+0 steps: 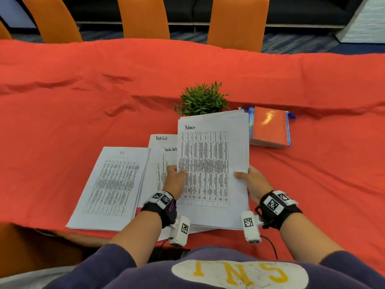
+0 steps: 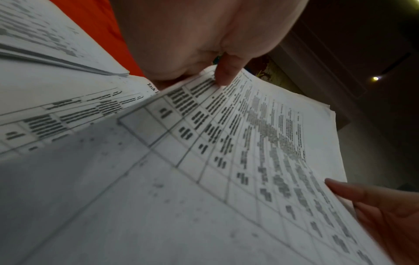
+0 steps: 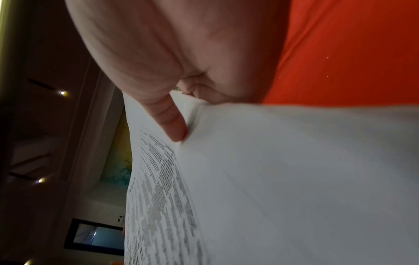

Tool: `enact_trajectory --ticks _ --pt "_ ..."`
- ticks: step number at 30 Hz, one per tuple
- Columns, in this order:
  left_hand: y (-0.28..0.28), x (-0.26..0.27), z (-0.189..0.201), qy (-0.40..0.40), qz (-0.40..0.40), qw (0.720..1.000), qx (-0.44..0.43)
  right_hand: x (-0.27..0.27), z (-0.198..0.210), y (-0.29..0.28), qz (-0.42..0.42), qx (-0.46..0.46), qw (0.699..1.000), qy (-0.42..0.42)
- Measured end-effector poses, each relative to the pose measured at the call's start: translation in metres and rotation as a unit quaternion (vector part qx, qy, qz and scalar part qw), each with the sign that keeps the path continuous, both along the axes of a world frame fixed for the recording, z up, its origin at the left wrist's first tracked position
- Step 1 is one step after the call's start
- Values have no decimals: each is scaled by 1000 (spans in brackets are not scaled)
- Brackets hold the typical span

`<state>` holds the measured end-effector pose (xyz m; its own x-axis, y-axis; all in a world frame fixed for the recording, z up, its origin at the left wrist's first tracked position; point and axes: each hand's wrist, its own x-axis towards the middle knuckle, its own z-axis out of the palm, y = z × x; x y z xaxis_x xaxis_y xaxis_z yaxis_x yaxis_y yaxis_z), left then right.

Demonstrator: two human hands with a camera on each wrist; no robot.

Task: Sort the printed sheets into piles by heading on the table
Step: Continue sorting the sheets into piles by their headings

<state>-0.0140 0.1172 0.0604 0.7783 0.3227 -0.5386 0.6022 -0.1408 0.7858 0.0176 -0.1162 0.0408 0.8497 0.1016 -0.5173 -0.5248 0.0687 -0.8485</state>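
Observation:
A stack of printed sheets (image 1: 214, 163) headed "Admin" is held raised over the red table, its far end tilted up. My left hand (image 1: 176, 178) pinches its left edge, thumb (image 2: 226, 71) on the printed table. My right hand (image 1: 252, 180) grips the right edge, thumb (image 3: 172, 123) on top and fingers underneath. Two sheets headed "Task List" (image 1: 164, 147) lie flat under and left of the stack. Further left lies another pile (image 1: 112, 184) with a small, unreadable heading.
A small green potted plant (image 1: 203, 99) stands just beyond the held stack. A red-covered book or folder (image 1: 270, 127) lies on blue items at the right. The red tablecloth (image 1: 83, 97) is wrinkled. Orange chairs (image 1: 143, 17) line the far side.

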Motion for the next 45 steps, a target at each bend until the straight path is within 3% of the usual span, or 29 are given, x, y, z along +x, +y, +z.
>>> enact_trajectory --ticks 5,10,13,17,20,25,30,35,40,45 --pt "26 -7 6 -1 15 998 -58 2 5 22 40 44 998 4" --pt "59 -11 6 -3 9 1000 -13 9 -2 53 66 33 997 -6" --pt "87 -17 5 -34 51 998 -23 21 -26 62 99 -159 982 -22" --pt "132 -29 -2 -27 105 994 -20 23 -67 66 164 -447 879 21" --pt "161 -40 -7 -24 145 989 -16 15 -84 77 161 -521 837 30" --pt "193 -50 -13 -41 192 980 -15 18 -97 80 114 -471 873 57" --pt "200 -47 -14 -36 195 980 -12 22 -90 68 105 -530 836 92" --pt "192 -41 -17 -40 175 984 -2 25 -93 59 118 -461 875 91" --pt "193 -38 -15 -42 178 983 -9 16 -82 50 55 -436 898 -10" --pt "193 -38 -12 -55 204 977 -38 15 -58 58 45 -299 951 -60"
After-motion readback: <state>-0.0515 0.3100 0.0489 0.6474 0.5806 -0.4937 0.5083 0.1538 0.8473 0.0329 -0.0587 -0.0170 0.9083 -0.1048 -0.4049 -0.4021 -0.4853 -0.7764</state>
